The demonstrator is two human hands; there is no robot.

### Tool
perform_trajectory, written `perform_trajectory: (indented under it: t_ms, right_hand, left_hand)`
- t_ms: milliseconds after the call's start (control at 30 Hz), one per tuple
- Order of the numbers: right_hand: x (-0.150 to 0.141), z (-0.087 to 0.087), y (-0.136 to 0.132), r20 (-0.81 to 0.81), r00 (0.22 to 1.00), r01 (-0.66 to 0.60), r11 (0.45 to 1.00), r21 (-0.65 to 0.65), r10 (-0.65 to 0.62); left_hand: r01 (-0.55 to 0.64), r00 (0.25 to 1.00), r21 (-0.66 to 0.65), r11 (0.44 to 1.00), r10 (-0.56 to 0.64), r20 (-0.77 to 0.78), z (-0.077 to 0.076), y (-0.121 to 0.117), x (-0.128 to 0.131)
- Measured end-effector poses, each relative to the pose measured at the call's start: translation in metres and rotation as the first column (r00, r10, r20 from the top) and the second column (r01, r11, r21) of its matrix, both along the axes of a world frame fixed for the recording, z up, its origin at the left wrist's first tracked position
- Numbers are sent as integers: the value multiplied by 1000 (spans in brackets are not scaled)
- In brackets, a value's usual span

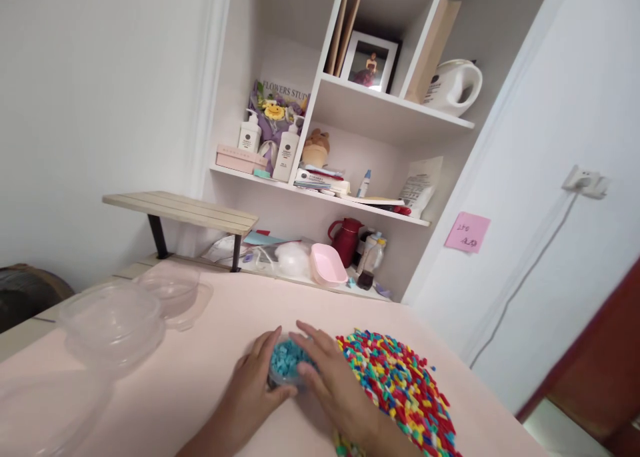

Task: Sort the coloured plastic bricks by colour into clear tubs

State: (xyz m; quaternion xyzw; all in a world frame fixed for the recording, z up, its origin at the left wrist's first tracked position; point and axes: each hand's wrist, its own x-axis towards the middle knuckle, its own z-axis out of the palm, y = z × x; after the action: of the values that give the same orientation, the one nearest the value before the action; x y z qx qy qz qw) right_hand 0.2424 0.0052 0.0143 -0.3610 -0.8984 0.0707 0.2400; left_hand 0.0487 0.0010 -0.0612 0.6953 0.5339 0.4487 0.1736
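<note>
A small round clear plastic container point(284, 381) stands on the pink tabletop, filled with small turquoise blocks point(287, 357). My left hand point(257, 376) curves round its left side, with the thumb at the front. From the right, my right hand point(331, 376) grips the container, its fingers over the right rim and part of the opening. That hand hides the container's right side. Just right of it spreads a large pile of tiny multicoloured blocks point(395, 377) in red, yellow, green, blue and white. Part of this pile lies behind my right forearm.
Clear plastic containers point(113, 320) stand at the left of the pink tabletop point(220, 324). A small wooden raised shelf point(180, 207) rises behind them. Along the back are a pink basin point(329, 265), a dark red jug point(345, 240) and bottles point(373, 264), below wall shelves.
</note>
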Motion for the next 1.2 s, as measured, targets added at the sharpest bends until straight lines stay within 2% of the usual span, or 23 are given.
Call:
perform_trajectory:
  t_ms: [100, 200, 300, 467, 600, 767, 900, 1067, 1200]
  right_hand:
    - [13, 1, 17, -110, 989, 103, 994, 19, -100]
    - [19, 0, 27, -42, 995, 96, 995, 14, -96]
    - [20, -3, 26, 38, 997, 68, 997, -29, -67]
    - [28, -9, 17, 10, 996, 89, 994, -58, -88]
    - [48, -22, 16, -54, 993, 105, 993, -56, -109]
    - [69, -39, 18, -209, 957, 189, 980, -67, -199]
    - [78, -42, 18, -311, 918, 222, 968, -117, -248]
    - [94, -35, 21, -415, 872, 227, 966, -127, -260]
    - [104, -25, 18, -500, 805, 261, 947, -186, -320]
  left_hand:
    - [5, 1000, 7, 1000, -5, -9, 6, -3, 0]
    - [14, 999, 11, 1000, -13, -47, 10, -5, -2]
    - [-7, 996, -11, 1000, 6, -92, 12, -6, -2]
    - [-20, 994, -71, 997, 12, -111, 19, -13, 1]
    - [2, 997, -128, 992, -12, -80, 26, -19, 1]
    - [17, 999, -190, 982, -25, -39, 32, -25, 1]
    - [21, 999, -212, 977, -30, -39, 32, -29, 1]
    - [15, 995, -141, 990, -29, -99, 36, -35, -5]
    - [-72, 982, -14, 997, 69, -175, 51, -43, -9]
